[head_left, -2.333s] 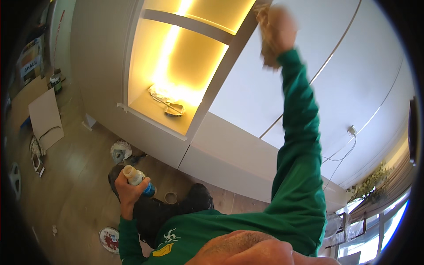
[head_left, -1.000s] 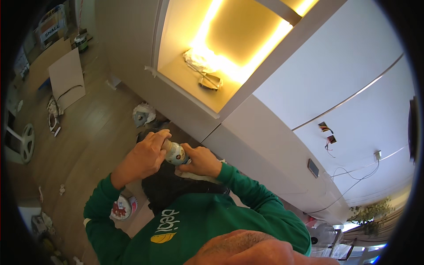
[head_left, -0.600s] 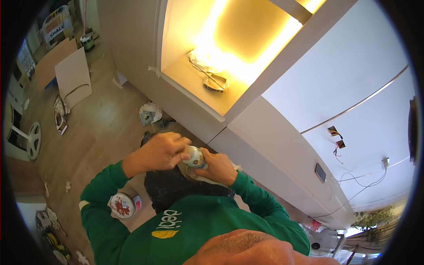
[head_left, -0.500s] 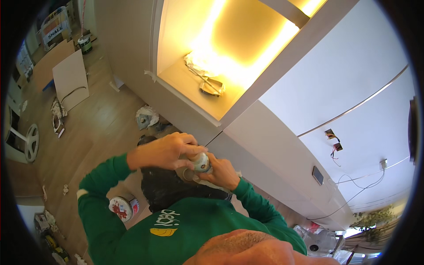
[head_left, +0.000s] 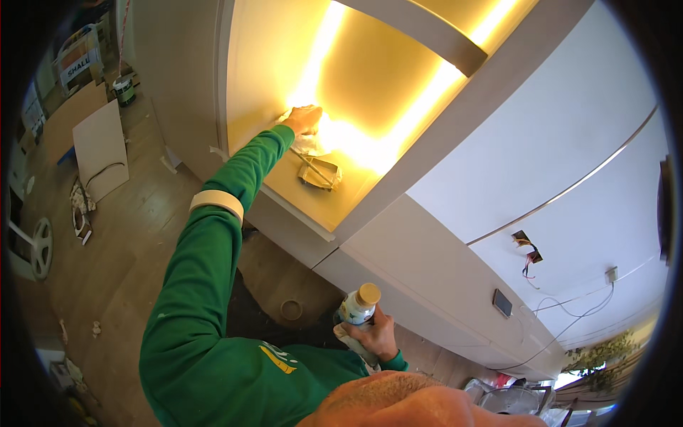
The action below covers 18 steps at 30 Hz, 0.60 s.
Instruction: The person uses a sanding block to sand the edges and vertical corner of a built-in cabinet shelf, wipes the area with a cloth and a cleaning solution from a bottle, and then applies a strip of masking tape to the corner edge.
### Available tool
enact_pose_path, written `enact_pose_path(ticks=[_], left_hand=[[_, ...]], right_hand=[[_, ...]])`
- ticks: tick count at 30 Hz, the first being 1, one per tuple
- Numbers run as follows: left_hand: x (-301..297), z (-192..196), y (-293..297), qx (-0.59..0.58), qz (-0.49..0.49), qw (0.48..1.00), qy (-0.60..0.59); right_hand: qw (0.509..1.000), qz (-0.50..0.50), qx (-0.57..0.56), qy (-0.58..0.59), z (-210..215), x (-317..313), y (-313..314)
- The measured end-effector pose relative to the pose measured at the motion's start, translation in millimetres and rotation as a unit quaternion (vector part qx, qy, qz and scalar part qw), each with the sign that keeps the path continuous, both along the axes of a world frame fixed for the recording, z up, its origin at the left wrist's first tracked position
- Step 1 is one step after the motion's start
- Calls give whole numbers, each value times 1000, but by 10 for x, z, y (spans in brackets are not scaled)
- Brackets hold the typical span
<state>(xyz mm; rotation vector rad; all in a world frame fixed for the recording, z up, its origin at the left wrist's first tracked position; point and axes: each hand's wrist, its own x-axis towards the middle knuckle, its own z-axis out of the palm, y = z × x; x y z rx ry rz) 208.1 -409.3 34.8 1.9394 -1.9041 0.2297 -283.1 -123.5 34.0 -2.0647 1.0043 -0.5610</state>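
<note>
1. The left hand reaches into the lit shelf opening, its fingers at a crumpled whitish wrap in the back corner. Glare and the hand's own back hide the fingertips, so I cannot tell whether they pinch anything.
2. The right hand is closed around a bottle, held low in front of the body, well apart from the opening. Its yellowish lid is on and faces up towards the camera.
3. A pale cloth hangs at the right hand, just below the bottle.
4. Inside the opening, a small tray lies near the wrap, with a thin handle across it.
5. A cream ring, like a roll of tape, sits around the left green sleeve.
6. Another ring lies below the cabinet, left of the bottle.
7. To the right, a dark flat device rests on the long ledge, below wires coming out of the white wall.
</note>
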Motion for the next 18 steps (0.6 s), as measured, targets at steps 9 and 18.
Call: enact_pose_path(ticks=[9,18], left_hand=[[-340,997,254,-335,80,887,309],[-1556,1245,-987,-449,-24,824,345]], right_hand=[[999,8,41,27,-145,-54,-35],[999,-8,34,29,-259,-222,-259]])
